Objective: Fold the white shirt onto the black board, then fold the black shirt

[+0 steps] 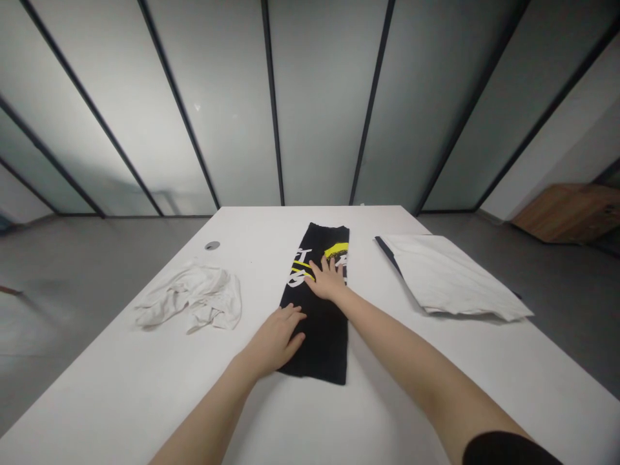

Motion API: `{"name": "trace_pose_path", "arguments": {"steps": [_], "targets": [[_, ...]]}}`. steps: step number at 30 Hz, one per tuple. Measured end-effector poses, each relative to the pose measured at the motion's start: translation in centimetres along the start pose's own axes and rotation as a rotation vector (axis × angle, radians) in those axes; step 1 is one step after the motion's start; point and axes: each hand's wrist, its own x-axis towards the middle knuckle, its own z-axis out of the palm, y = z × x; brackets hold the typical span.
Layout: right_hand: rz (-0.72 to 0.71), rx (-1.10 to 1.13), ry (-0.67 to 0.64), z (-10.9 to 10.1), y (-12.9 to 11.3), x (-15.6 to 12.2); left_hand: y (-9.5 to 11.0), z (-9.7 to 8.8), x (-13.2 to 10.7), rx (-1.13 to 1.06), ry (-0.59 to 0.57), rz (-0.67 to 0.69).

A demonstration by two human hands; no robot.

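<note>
A black T-shirt (322,336) with white and yellow print lies folded into a long narrow strip on the white table (387,400). On its printed part rests my right hand (328,279), fingers spread flat over the cloth. My left hand (276,339) lies lower down, at the strip's left edge, its fingers stretched out across the fabric. Neither hand grips anything. Parts of the print are hidden under my right hand.
To the left is a crumpled white cloth (213,300), with a round grey table grommet (212,245) behind it. A flat stack of white folded fabric (450,278) with a dark edge beneath sits at the right. Frosted glass panels (314,103) stand beyond the table.
</note>
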Motion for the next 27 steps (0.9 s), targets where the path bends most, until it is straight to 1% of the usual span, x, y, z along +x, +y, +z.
{"name": "trace_pose_path", "arguments": {"steps": [4, 7, 10, 14, 16, 19, 21, 23, 25, 27], "targets": [[-0.088, -0.043, -0.011, -1.3, 1.8, 3.5, 0.6, 0.8, 0.2, 0.008, -0.03, 0.025], [-0.137, -0.05, -0.009, -2.2, 2.6, 4.9, 0.8, 1.3, 0.3, 0.007, -0.037, 0.059], [-0.175, -0.056, 0.0, -3.0, 2.9, 5.3, 0.6, 1.7, 0.4, 0.002, -0.014, 0.058], [-0.245, -0.059, 0.108, -3.8, 2.1, 4.3, 0.2, 1.8, 0.5, -0.016, 0.036, 0.057], [-0.238, -0.047, 0.144, -3.8, 1.5, 3.4, 0.1, 1.8, 0.7, -0.036, 0.06, 0.067], [-0.158, -0.018, 0.131, -3.1, 0.9, 1.4, 0.1, 1.7, 0.9, -0.059, 0.068, 0.07], [-0.132, 0.009, 0.131, -2.6, 1.0, -0.5, 0.2, 1.5, 1.1, -0.048, 0.06, 0.062], [-0.156, 0.045, 0.128, -2.1, 1.6, -3.2, 0.4, 1.4, 1.1, -0.025, 0.055, 0.05], [-0.221, 0.104, 0.119, -1.6, 2.3, -6.7, 0.6, 1.3, 1.2, -0.008, 0.056, 0.038], [-0.301, 0.274, 0.141, -1.2, 3.0, -10.6, 0.7, 1.2, 1.2, 0.001, 0.063, 0.028]]}}
